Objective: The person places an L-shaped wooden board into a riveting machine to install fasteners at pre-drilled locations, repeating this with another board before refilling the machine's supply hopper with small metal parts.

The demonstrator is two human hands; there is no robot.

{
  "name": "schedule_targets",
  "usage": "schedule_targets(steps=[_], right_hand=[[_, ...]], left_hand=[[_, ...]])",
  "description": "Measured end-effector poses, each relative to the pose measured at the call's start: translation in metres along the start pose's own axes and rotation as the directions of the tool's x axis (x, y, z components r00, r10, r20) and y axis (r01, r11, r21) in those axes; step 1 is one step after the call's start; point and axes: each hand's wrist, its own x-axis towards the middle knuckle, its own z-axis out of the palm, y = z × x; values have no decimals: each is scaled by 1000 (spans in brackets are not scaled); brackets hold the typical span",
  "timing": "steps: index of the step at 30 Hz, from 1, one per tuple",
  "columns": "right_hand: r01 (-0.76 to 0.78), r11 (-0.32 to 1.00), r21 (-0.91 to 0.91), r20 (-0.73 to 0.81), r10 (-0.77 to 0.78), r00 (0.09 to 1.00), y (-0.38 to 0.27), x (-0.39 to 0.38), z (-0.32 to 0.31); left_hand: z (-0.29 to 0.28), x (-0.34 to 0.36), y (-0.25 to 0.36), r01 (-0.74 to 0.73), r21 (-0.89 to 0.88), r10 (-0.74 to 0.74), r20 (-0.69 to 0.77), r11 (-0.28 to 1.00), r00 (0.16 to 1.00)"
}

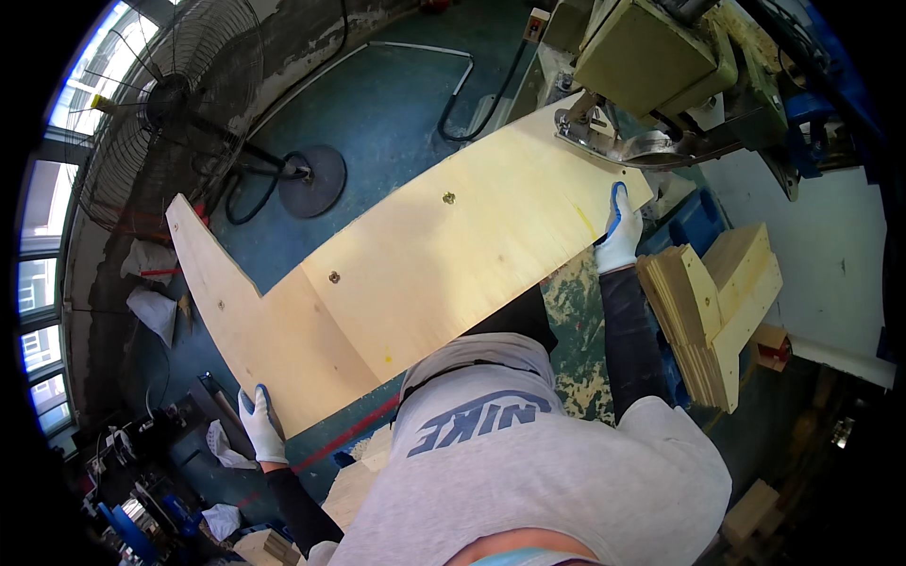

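Note:
A large pale plywood panel [425,259] with an angled cut-out on its left side stretches across the view before my body. Several small holes or metal inserts dot its face. My left hand [261,424], in a white and blue glove, grips its lower left edge, thumb on top. At the right end my right hand [619,231], gloved alike, is closed on the near edge, with part of its fingers hidden. The panel's far right corner lies under the metal guard [604,146] of a green machine [651,57]. Whether the guard touches the wood I cannot tell.
Right of my right arm stands a stack of cut plywood pieces [703,311], beside a blue container [694,222]. A big wire fan [168,99] on a round base [313,181] is at the far left. A dark cable [462,139] lies on the green floor [396,94].

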Motion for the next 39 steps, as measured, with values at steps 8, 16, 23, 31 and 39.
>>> schedule_targets(steps=[8,16,23,31,39], right_hand=[[25,999,-24,6,-25,1000,3,18,-9],[-105,994,44,34,103,994,-10,-29,23],[-57,998,-30,57,58,997,24,-39,45],[-25,997,-69,55,29,998,36,-28,36],[-120,985,-122,71,129,989,44,-57,31]], left_hand=[[-1,-11,-7,54,21,-55,40,998,998],[-17,-19,-20,-59,176,93,-192,983,977],[-46,-33,-35,-28,153,74,-304,988,950],[-51,-32,-49,-9,140,43,-246,990,968],[-47,-29,-42,-55,167,102,-286,984,953]])
